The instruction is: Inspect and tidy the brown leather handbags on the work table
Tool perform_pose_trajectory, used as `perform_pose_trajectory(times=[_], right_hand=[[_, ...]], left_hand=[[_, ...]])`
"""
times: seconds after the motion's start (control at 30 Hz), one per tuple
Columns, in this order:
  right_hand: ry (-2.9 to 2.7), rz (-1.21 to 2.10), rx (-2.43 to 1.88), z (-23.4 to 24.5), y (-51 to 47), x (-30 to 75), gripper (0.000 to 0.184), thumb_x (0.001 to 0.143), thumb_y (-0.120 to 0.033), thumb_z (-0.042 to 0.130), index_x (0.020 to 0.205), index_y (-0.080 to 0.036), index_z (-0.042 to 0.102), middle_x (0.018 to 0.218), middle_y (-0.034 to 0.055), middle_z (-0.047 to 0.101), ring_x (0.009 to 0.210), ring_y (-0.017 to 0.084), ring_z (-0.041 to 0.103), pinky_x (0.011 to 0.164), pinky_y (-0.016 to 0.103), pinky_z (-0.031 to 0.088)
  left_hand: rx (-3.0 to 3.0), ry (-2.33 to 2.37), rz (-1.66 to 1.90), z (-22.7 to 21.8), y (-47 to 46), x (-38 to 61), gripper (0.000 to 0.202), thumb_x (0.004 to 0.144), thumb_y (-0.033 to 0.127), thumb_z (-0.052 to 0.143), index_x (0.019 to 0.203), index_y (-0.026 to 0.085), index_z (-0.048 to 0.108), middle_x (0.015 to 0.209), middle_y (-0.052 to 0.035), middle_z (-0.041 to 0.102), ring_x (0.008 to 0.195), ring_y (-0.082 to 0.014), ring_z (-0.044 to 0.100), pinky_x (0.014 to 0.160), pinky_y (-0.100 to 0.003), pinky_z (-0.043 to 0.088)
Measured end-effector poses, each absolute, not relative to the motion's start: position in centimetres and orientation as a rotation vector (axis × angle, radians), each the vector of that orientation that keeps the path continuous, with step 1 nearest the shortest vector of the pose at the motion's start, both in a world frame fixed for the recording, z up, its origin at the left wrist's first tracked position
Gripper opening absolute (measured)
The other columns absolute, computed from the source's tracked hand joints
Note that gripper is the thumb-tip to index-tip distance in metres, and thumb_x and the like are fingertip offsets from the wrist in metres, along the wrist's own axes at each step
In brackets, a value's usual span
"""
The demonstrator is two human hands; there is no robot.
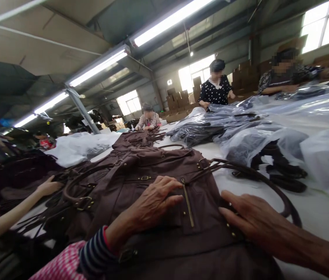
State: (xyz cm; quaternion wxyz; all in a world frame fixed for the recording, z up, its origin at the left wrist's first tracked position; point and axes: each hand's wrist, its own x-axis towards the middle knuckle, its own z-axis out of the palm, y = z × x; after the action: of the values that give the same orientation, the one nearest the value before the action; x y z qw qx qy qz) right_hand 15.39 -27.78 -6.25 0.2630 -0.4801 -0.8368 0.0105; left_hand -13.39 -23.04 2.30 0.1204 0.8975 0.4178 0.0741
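Note:
A dark brown leather handbag [152, 163] with brass buckles and a brass zipper lies flat on the white table right in front of me. My left hand [152, 202] rests palm down on its front panel, fingers spread beside the zipper. My right hand [251, 221] lies flat on the bag's right edge, fingers stretched out towards the zipper. The bag's long brown strap [269, 179] loops out to the right of my right hand. Neither hand holds anything.
More brown bags [141, 138] lie behind the near one. Another person's arm and hand [46, 186] reach in from the left. Dark bags wrapped in clear plastic [240, 124] pile up on the right. Three other people work at the far side, with cardboard boxes [178, 97] behind them.

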Motion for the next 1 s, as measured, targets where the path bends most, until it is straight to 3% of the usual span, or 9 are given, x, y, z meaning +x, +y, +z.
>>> perform_pose_trajectory(times=[0.1,0.17,0.3,0.43,0.57,0.7,0.8,0.9,1.0], right_hand=[[-2.301,-0.126,-1.413,-9.1,-29.0,15.9,0.008,0.096,-0.022,0.049,0.088,-0.024,0.052,0.063,-0.0016,0.064,0.053,0.019,0.061,0.056,0.033,0.024],[-2.321,-0.201,-1.478,-10.7,-29.3,15.6,0.010,0.096,-0.021,0.047,0.087,-0.024,0.050,0.059,-0.0024,0.062,0.050,0.020,0.062,0.055,0.034,0.021],[-2.364,-0.214,-1.434,-10.9,-29.2,15.2,0.011,0.097,-0.019,0.045,0.088,-0.024,0.049,0.059,-0.0024,0.063,0.050,0.021,0.064,0.055,0.036,0.019],[-2.360,-0.190,-1.412,-9.9,-29.4,15.4,0.011,0.097,-0.018,0.043,0.091,-0.024,0.050,0.060,-0.0021,0.063,0.052,0.021,0.065,0.055,0.036,0.020],[-2.329,-0.121,-1.455,-9.7,-29.5,15.4,0.010,0.097,-0.020,0.044,0.091,-0.023,0.051,0.063,-0.0008,0.066,0.057,0.021,0.067,0.056,0.035,0.022],[-2.318,-0.068,-1.483,-9.5,-29.4,15.3,0.010,0.098,-0.023,0.045,0.091,-0.023,0.053,0.064,0.0002,0.067,0.056,0.022,0.067,0.054,0.035,0.019],[-2.332,-0.043,-1.472,-9.2,-29.4,15.5,0.011,0.099,-0.025,0.046,0.093,-0.022,0.054,0.066,0.0014,0.069,0.058,0.023,0.068,0.055,0.035,0.019],[-2.335,0.005,-1.496,-9.0,-29.4,15.6,0.012,0.099,-0.026,0.045,0.094,-0.022,0.056,0.067,0.0020,0.070,0.062,0.023,0.069,0.056,0.034,0.020],[-2.343,0.072,-1.549,-8.9,-29.4,15.5,0.015,0.100,-0.027,0.044,0.095,-0.021,0.056,0.070,0.0037,0.071,0.065,0.025,0.071,0.058,0.034,0.022]], left_hand=[[2.711,1.218,0.076,-1.6,-21.6,-11.3,0.050,0.101,0.055,0.046,0.146,0.035,0.049,0.161,-0.0053,0.041,0.150,-0.0283,0.032,0.123,-0.055,0.024],[2.726,1.203,-0.003,-3.8,-21.2,-10.7,0.051,0.102,0.056,0.043,0.150,0.036,0.045,0.165,-0.0047,0.035,0.153,-0.0294,0.027,0.124,-0.059,0.018],[2.748,1.203,0.053,-4.6,-20.4,-10.4,0.048,0.102,0.054,0.045,0.147,0.037,0.047,0.160,-0.0032,0.043,0.147,-0.0273,0.036,0.121,-0.054,0.025],[2.621,1.259,0.149,-3.2,-19.3,-7.3,0.054,0.090,0.036,0.068,0.141,0.032,0.051,0.131,-0.0052,0.063,0.120,-0.0273,0.056,0.100,-0.044,0.045],[2.519,1.243,0.164,-2.5,-19.3,-3.3,0.048,0.079,0.020,0.068,0.126,0.027,0.059,0.107,-0.0043,0.066,0.098,-0.0241,0.061,0.087,-0.037,0.048],[2.361,1.227,0.484,-0.2,-20.4,-5.5,0.022,0.087,0.026,0.058,0.108,0.023,0.062,0.092,-0.0018,0.066,0.085,-0.0187,0.061,0.076,-0.030,0.046],[2.172,1.428,0.718,2.1,-21.4,-11.7,0.021,0.092,0.035,0.052,0.106,0.020,0.060,0.075,0.0020,0.061,0.070,-0.0154,0.057,0.069,-0.028,0.044],[2.201,1.598,0.420,3.9,-22.2,-18.0,0.026,0.092,0.039,0.053,0.105,0.021,0.065,0.070,0.0030,0.062,0.070,-0.0172,0.059,0.069,-0.028,0.043],[2.310,1.669,0.059,4.9,-23.2,-20.4,0.025,0.090,0.042,0.059,0.101,0.023,0.071,0.085,-0.0002,0.071,0.083,-0.0218,0.065,0.074,-0.030,0.045]])
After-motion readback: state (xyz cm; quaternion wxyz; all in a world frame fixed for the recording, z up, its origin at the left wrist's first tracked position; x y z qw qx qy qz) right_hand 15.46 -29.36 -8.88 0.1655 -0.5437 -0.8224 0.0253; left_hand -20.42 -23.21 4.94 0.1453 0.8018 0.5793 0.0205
